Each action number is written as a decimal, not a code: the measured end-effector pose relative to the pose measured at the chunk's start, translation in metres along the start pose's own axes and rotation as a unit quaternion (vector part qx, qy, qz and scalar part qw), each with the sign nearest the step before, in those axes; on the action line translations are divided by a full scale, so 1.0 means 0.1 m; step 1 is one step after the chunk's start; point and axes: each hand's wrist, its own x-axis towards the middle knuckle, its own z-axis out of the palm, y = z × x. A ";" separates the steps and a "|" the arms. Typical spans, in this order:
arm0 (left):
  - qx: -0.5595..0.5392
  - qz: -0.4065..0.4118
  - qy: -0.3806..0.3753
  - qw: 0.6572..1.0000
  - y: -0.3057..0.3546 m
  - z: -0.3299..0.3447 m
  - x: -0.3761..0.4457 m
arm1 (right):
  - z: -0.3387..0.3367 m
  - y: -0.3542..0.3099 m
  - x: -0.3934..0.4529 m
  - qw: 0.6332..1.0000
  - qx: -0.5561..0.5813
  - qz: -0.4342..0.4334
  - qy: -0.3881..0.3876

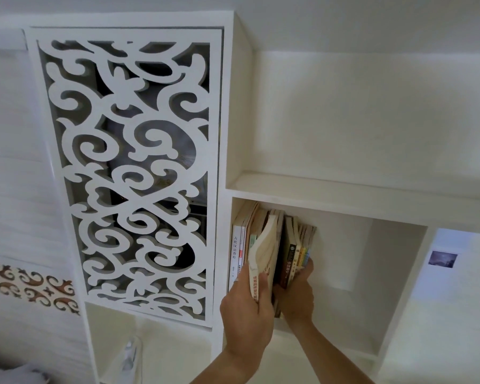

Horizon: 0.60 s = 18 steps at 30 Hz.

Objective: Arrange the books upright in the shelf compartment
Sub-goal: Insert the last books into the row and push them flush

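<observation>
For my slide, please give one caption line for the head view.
Left hand slides a book between shelved books while right hand steadies the others.

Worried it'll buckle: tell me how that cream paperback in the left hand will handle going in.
The cream paperback looks floppy: its cover bows. The left hand grips only its lower spine, so the top may sag. Probably light.

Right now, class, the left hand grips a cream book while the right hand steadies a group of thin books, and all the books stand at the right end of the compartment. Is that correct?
Not quite. The head view shows the books at the left end of the compartment, against its left wall. The rest stands: the left hand grips the cream book, and the right hand steadies the thin books.
</observation>
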 end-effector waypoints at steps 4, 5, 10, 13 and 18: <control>-0.007 0.022 -0.004 1.000 0.04 0.02 -0.03 | 0.04 -0.07 -0.04 0.989 -0.135 -0.003 0.052; -0.011 0.027 -0.005 1.000 0.06 0.03 -0.04 | 0.04 -0.07 -0.05 0.986 -0.153 -0.004 0.059; -0.014 0.048 -0.025 0.998 0.05 0.15 -0.15 | -0.08 0.06 -0.02 0.974 -0.207 -0.005 0.086; -0.013 0.029 -0.045 0.998 0.04 0.29 -0.18 | -0.20 0.10 0.00 0.973 -0.207 0.013 0.101; -0.008 0.018 -0.072 0.997 0.02 0.57 -0.21 | -0.43 0.19 0.01 0.977 -0.178 0.040 0.108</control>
